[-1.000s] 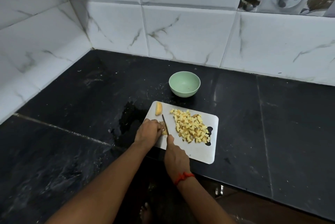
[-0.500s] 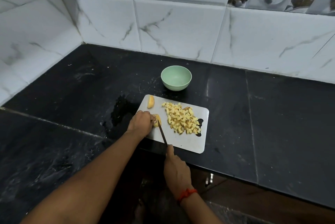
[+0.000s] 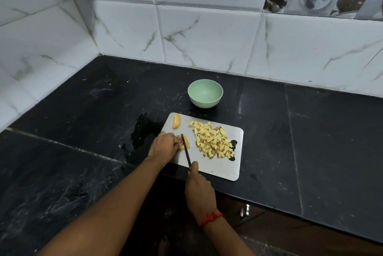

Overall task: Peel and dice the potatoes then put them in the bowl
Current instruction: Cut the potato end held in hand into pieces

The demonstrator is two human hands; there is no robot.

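On the cutting board (image 3: pixel 219 169), the left hand (image 3: pixel 165 146) curls over a potato piece (image 3: pixel 187 141) at the board's 9 o'clock, and the right hand (image 3: pixel 199 187) grips the knife (image 3: pixel 186 154), blade on it. Diced potato (image 3: pixel 213 141) is heaped toward 3 o'clock; the green bowl (image 3: pixel 205 101) stands at 12 o'clock.

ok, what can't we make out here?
Head view only:
- potato piece: mostly under the left hand; its size is hidden.
- knife: handle inside the right hand; only the blade shows.
- board: hole partly covered by the dice.
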